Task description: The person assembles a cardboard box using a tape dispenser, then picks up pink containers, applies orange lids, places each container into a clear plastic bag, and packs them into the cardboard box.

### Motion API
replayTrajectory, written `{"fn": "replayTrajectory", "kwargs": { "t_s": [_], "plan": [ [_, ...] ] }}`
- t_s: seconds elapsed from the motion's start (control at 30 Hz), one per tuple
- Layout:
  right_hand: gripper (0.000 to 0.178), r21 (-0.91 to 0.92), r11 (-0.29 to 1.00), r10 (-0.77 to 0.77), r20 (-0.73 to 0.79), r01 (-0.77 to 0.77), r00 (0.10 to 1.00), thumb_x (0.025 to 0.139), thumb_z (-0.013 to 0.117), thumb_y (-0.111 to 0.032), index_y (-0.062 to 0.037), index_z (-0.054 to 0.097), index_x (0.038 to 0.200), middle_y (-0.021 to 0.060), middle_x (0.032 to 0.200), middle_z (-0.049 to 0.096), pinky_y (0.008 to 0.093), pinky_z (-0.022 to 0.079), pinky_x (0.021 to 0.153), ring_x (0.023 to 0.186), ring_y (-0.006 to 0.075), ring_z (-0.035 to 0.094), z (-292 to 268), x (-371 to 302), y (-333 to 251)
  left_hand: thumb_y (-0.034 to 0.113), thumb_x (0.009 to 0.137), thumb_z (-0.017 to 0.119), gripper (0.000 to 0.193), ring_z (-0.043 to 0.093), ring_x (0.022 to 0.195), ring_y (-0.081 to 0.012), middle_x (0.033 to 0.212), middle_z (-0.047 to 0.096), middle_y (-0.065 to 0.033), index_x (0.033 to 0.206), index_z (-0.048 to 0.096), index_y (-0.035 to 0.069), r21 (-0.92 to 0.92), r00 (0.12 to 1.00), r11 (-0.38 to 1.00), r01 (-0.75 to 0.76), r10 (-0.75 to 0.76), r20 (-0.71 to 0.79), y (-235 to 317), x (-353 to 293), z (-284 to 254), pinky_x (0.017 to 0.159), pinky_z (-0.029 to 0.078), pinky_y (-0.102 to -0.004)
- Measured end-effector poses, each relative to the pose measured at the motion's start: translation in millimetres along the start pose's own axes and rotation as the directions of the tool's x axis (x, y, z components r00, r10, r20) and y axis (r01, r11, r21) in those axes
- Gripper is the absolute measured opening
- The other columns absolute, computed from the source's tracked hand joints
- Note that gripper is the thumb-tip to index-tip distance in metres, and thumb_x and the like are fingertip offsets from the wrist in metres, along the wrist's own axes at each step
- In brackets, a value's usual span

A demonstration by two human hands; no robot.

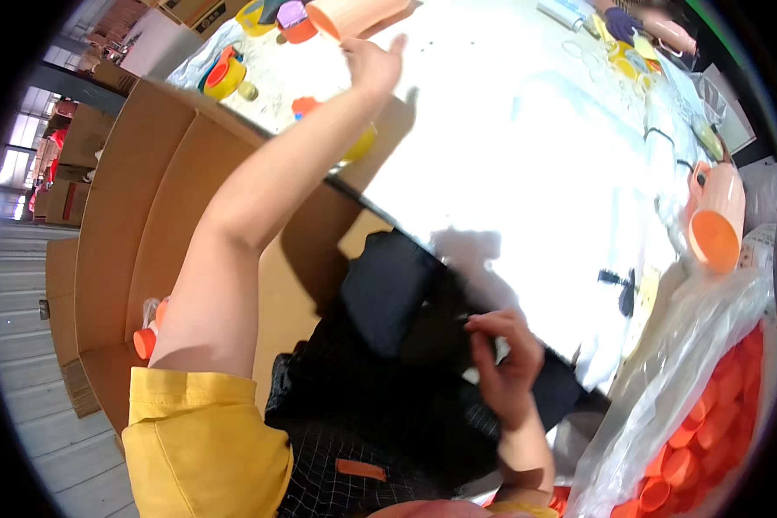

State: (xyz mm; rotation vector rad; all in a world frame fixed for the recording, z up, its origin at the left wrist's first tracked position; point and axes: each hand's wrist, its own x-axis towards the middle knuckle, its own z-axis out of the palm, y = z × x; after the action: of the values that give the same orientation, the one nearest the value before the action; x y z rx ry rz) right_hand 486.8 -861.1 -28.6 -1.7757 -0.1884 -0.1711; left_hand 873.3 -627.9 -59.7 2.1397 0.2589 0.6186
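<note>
My left hand (375, 67) reaches out at the table's far left edge, thumb spread away from the fingers. Its fingers are beside a peach-coloured cylinder (354, 15), like a bottle body, lying on its side; I cannot tell whether they touch it. Close to my body, over the dark apron (414, 363), my right hand (511, 358) is curled with thumb and forefinger drawn together. Whatever those fingers may hold is too small or blurred to name. Under my left forearm, a yellow piece (361, 145) and an orange-red piece (304, 106) lie by the table edge.
The white tabletop (483, 112) glares brightly. Yellow and orange round parts (224, 76) lie at its left. A peach jug (716, 220) with a handle lies at right, near a small black tool (622, 287). A cardboard box (160, 173) stands left; orange cups (682, 466) fill a plastic-lined container lower right.
</note>
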Motion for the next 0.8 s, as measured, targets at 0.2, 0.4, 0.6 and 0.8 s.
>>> {"fn": "replayTrajectory", "kwargs": {
  "t_s": [0.2, 0.4, 0.6, 0.8],
  "plan": [
    [0.022, -0.009, 0.998, 0.065, 0.154, -0.064, 0.986, 0.079, 0.071, 0.006, -0.0020, 0.071, 0.099, 0.0128, 0.087, 0.068, 0.0361, 0.052, 0.068, 0.078, 0.0298, 0.067, -12.5, -1.2, 27.2, 0.037, 0.083, 0.074, 0.086, 0.059, 0.124, -0.0390, 0.134, 0.057, -0.0291, 0.140, 0.034, -0.015, -0.213, 0.880, 0.895, 0.392, -0.432, -0.197, -26.8, 102.5, 37.8, 0.101, 0.049, -0.0415],
    [0.015, 0.004, 0.976, 0.214, 0.163, -0.218, 0.963, 0.082, 0.070, 0.004, -0.0015, 0.070, 0.096, 0.0139, 0.086, 0.067, 0.0363, 0.052, 0.069, 0.078, 0.0309, 0.067, 0.0, -6.4, 24.4, 0.030, 0.097, 0.058, 0.043, 0.068, 0.101, -0.0379, 0.105, 0.070, -0.0262, 0.110, 0.062, -0.010, -0.230, 0.998, 0.972, 0.047, -0.057, -0.037, -15.4, 89.7, 53.5, 0.088, 0.051, -0.0454],
    [0.011, -0.002, 0.980, 0.199, 0.002, -0.199, 0.980, 0.088, 0.070, 0.002, -0.0016, 0.071, 0.098, 0.0109, 0.093, 0.071, 0.0339, 0.053, 0.077, 0.085, 0.0249, 0.069, 2.7, -12.8, 43.3, 0.024, 0.101, 0.052, 0.032, 0.063, 0.107, -0.0382, 0.108, 0.066, -0.0255, 0.109, 0.060, -0.006, -0.354, 0.966, 0.903, -0.242, 0.259, 0.000, 86.0, -49.3, -36.5, 0.090, 0.047, -0.0443],
    [0.073, 0.838, 0.488, 0.156, -0.360, 0.245, 0.920, 0.102, 0.042, -0.059, -0.0123, 0.031, 0.156, 0.0132, 0.152, 0.045, 0.0508, 0.043, 0.112, 0.138, 0.0303, 0.047, -40.4, -2.9, -35.9, 0.019, 0.097, 0.067, 0.030, 0.061, 0.105, -0.0169, 0.113, 0.066, -0.0087, 0.120, 0.062, 0.000, -0.636, 0.812, 0.759, 0.140, 0.279, 0.512, 88.9, -216.1, -168.7, 0.092, 0.049, -0.0330]
  ]
}}
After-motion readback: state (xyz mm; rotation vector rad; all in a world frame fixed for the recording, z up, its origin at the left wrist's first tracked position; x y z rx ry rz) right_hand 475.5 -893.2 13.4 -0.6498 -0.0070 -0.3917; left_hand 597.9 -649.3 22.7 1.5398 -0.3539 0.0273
